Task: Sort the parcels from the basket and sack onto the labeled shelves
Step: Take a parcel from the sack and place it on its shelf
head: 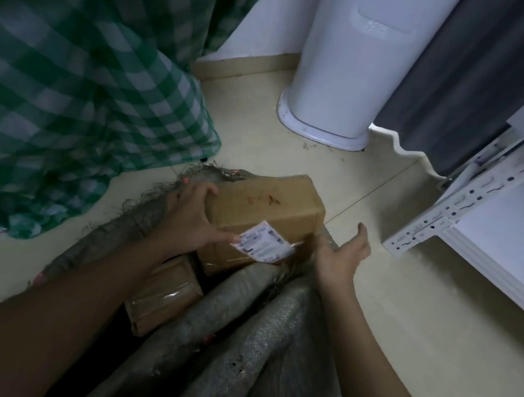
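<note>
**Cardboard parcel at the mouth of the sack**

The left hand (188, 220) is gripping the left end of a brown, box-shaped cardboard parcel (266, 208), its fingers curling over the top edge. A white printed label (264, 241) is peeling off the parcel's near face. The right hand (341, 257) is hovering just beside the parcel, fingers loosely spread, holding nothing. The parcel is lying at the frayed opening of a coarse grey woven sack (240, 340); a second taped parcel (161, 297) is sitting inside. White metal shelves (489, 246) are standing at right.
</note>
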Motion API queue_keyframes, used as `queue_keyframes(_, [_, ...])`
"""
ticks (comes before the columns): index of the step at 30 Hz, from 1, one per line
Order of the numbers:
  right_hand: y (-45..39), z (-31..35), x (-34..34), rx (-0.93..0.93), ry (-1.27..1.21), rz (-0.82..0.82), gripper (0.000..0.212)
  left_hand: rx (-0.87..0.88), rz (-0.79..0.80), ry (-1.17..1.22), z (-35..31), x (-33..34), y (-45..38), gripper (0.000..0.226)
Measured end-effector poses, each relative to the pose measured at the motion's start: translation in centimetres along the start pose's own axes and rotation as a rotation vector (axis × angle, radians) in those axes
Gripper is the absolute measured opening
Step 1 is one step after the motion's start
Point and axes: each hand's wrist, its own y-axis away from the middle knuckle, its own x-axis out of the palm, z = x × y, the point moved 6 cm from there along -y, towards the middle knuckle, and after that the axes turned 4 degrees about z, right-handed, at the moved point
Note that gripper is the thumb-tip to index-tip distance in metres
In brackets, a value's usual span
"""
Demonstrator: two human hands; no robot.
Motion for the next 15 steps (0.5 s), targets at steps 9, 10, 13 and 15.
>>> queue_keyframes(9, [2.4, 5.1, 4.9, -0.510, 0.515, 0.446, 0.095, 0.132, 0.066, -0.294, -1.1, 0.7, 0.9, 0.100])
queue_keyframes(10, [2.6, 5.1, 5.4, -0.498, 0.515, 0.477, 0.098, 0.154, 0.060, -0.316, -1.3, 0.7, 1.0, 0.101])
queue_keyframes(13, [2.7, 4.8, 6.2, -0.437, 0.542, 0.521, 0.105, 0.200, 0.049, -0.376, -1.7, 0.6, 1.3, 0.104])
queue_keyframes(15, [2.6, 4.2, 6.6, -0.403, 0.664, 0.575, 0.110, 0.213, 0.073, -0.436, -1.8, 0.6, 1.4, 0.104])
